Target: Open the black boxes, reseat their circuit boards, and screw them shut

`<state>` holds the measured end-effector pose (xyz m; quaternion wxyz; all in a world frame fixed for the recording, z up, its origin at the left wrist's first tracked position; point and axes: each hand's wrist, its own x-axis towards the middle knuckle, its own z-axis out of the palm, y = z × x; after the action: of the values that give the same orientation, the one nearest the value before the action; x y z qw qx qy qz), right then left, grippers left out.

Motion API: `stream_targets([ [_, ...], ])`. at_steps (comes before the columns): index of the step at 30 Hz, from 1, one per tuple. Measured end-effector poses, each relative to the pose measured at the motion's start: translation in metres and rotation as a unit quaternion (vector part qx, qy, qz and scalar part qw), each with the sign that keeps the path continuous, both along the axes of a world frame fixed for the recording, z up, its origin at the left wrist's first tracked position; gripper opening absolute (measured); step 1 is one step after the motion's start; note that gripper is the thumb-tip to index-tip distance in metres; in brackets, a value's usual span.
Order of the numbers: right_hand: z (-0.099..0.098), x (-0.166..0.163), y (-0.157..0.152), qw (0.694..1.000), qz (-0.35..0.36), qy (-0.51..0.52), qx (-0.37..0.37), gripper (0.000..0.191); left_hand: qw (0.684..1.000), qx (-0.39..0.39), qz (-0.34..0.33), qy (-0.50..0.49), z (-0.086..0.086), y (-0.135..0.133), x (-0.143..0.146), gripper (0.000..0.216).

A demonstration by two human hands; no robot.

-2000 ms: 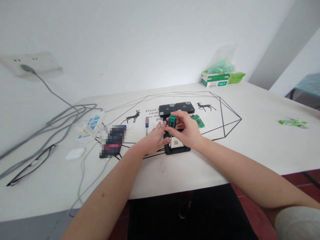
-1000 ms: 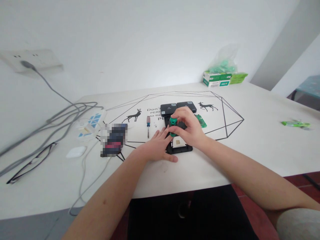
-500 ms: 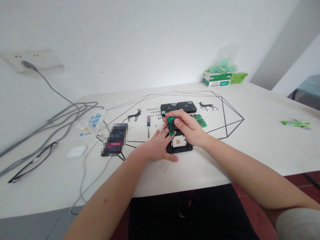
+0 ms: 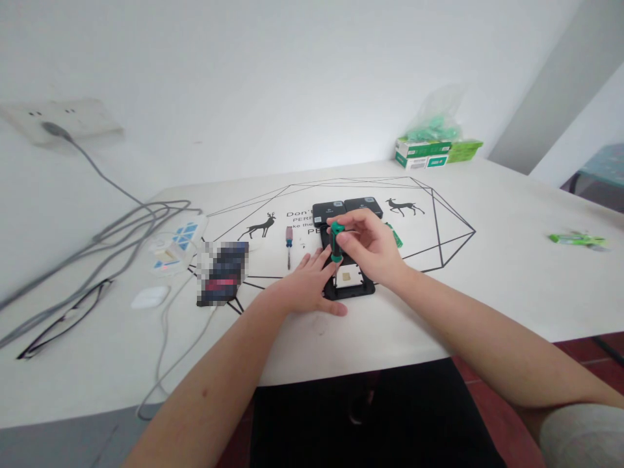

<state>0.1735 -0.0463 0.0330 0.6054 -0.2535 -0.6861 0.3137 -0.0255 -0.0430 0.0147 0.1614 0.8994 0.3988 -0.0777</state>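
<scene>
My right hand (image 4: 374,250) is closed on a green and black screwdriver (image 4: 336,242), its fingertips round the top of the handle. The screwdriver stands nearly upright over a flat black plastic case (image 4: 361,290), which has a white part with a gold square (image 4: 347,275) on it. The hand hides some of the case. My left hand (image 4: 312,286) lies flat with fingers stretched along the case's left side, fingertips close to the screwdriver's shaft. Behind my right hand, a green circuit board (image 4: 396,237) is mostly hidden.
Two black boxes (image 4: 366,207) lie behind the hands. A second screwdriver (image 4: 289,247) lies to the left, near tiny dark bits. Further left are a blurred-out device (image 4: 223,274), glasses (image 4: 63,320), a white case (image 4: 150,297) and grey cables (image 4: 121,240). Green-and-white cartons (image 4: 423,151) stand far right.
My right hand has shifted its fingers on the screwdriver handle, which now stands slightly more upright. More of the circuit board is covered. My left hand has stayed in place.
</scene>
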Motion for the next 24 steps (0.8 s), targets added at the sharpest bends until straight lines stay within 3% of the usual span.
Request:
stream_targets([
  [2,-0.0012,-0.0038,-0.0018,0.998,0.035,0.024,-0.050,0.043,1.000,0.010,-0.018,-0.015,-0.0015,0.0012,-0.0013,0.128],
  [4,-0.0018,-0.0071,-0.0033,0.994,0.062,0.038,-0.076,0.050,1.000,0.015,-0.022,-0.017,-0.0027,0.0018,-0.0019,0.126],
  [8,-0.0020,-0.0100,-0.0042,0.994,0.072,0.056,-0.056,0.034,1.000,0.007,-0.009,-0.002,-0.0034,0.0013,-0.0009,0.126],
  [12,-0.0019,-0.0066,-0.0015,1.000,-0.010,0.011,0.019,0.022,1.000,0.004,-0.004,0.000,-0.0022,0.0003,-0.0001,0.125],
  [15,-0.0014,-0.0027,-0.0002,0.998,-0.049,-0.018,0.043,0.021,1.000,-0.005,0.006,0.012,-0.0004,-0.0006,0.0006,0.126],
  [19,0.0011,-0.0007,-0.0025,0.999,0.009,-0.032,0.007,0.029,1.000,-0.011,0.020,0.018,0.0038,-0.0026,0.0028,0.129],
  [21,0.0024,-0.0011,-0.0035,0.999,0.015,-0.047,0.024,0.032,1.000,-0.010,0.020,0.019,0.0056,-0.0037,0.0037,0.127],
  [24,0.0028,-0.0016,-0.0021,0.993,-0.046,-0.072,0.077,0.031,1.000,-0.001,0.014,0.021,0.0059,-0.0043,0.0040,0.124],
])
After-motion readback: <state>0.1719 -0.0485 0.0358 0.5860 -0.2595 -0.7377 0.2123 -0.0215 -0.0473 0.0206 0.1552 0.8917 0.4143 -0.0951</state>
